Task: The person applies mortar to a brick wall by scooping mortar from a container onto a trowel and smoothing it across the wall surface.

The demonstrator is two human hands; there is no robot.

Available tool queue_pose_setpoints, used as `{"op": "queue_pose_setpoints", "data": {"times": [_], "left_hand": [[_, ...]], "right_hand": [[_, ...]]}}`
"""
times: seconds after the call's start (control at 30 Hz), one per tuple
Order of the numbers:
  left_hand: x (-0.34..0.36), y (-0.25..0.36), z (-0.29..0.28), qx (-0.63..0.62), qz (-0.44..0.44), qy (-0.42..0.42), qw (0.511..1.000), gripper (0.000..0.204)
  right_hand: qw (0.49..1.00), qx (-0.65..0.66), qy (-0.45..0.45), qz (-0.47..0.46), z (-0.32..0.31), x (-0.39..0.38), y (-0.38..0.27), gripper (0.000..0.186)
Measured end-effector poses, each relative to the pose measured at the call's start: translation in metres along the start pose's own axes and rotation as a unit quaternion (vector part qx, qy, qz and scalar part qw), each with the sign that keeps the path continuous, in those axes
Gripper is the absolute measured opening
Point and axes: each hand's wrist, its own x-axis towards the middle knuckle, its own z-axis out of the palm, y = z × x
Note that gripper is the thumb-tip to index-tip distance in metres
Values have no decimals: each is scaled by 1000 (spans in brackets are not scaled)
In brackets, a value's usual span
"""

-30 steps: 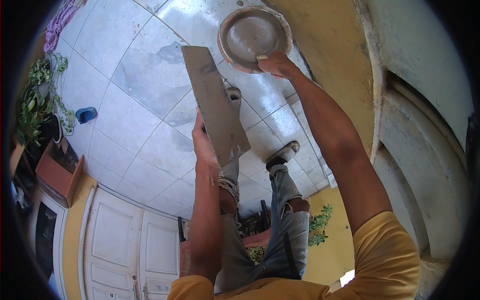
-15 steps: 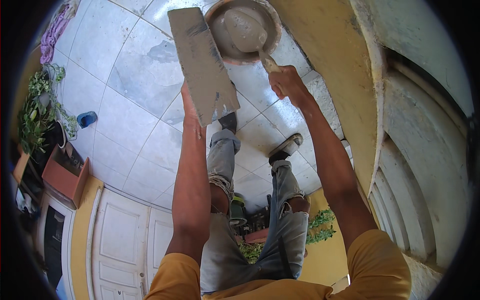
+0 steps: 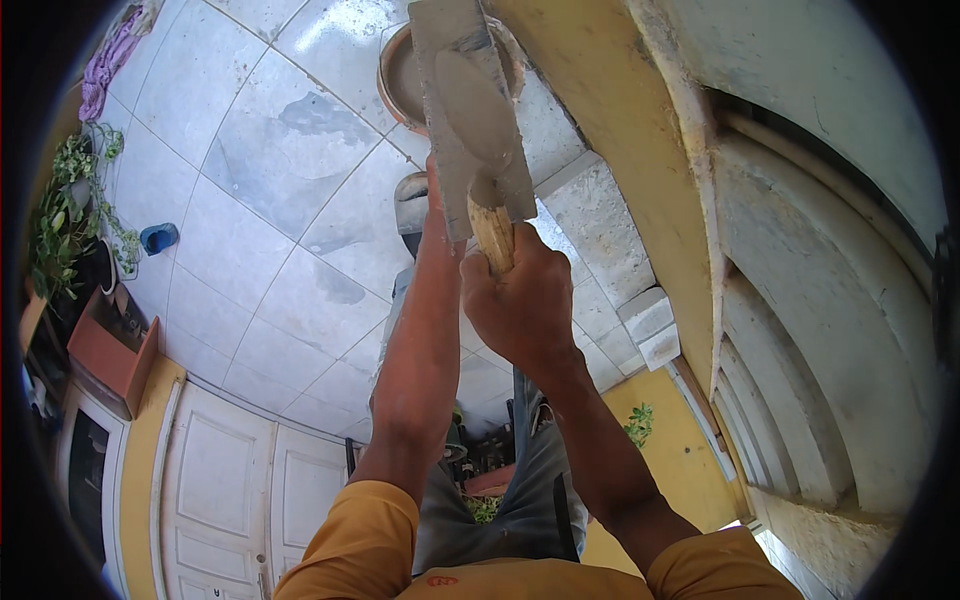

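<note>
My right hand (image 3: 522, 298) grips the wooden handle of a rounded trowel (image 3: 475, 112) coated in wet grey mortar. The blade lies over the face of a long rectangular plastering float (image 3: 450, 190), also grey with mortar; whether the two touch is hard to tell. My left hand (image 3: 436, 192) holds the float from behind, its fingers mostly hidden by it. Beyond and partly behind the float, a round reddish basin (image 3: 388, 85) with grey mortar in it rests on the tiled floor.
To the right runs a yellow wall (image 3: 610, 130) with a pale ledge and curved slats. Concrete blocks (image 3: 648, 320) sit at its foot. Potted plants (image 3: 65, 215), a blue cup-like object (image 3: 158, 238) and a reddish box (image 3: 112, 355) are at left, above a white door (image 3: 215, 480).
My right hand has lifted the trowel out of the basin and brought it nearer, over the float. My left hand has shifted the float rightward, in front of the basin.
</note>
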Motion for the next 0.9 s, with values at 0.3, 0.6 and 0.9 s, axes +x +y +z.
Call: {"op": "queue_pose_setpoints", "data": {"times": [0.3,0.6,0.9], "left_hand": [[-24,-14,-9,42,43,55,997,41],[-45,-9,-16,181,6,119,976,42],[-66,27,-6,93,107,90,986,47]], "right_hand": [[999,-45,-13,-1,-25,-16,17,30],[997,77,-26,-3,-47,-6,19,21],[960,218,-158,79,-78,107,50,24]]}}
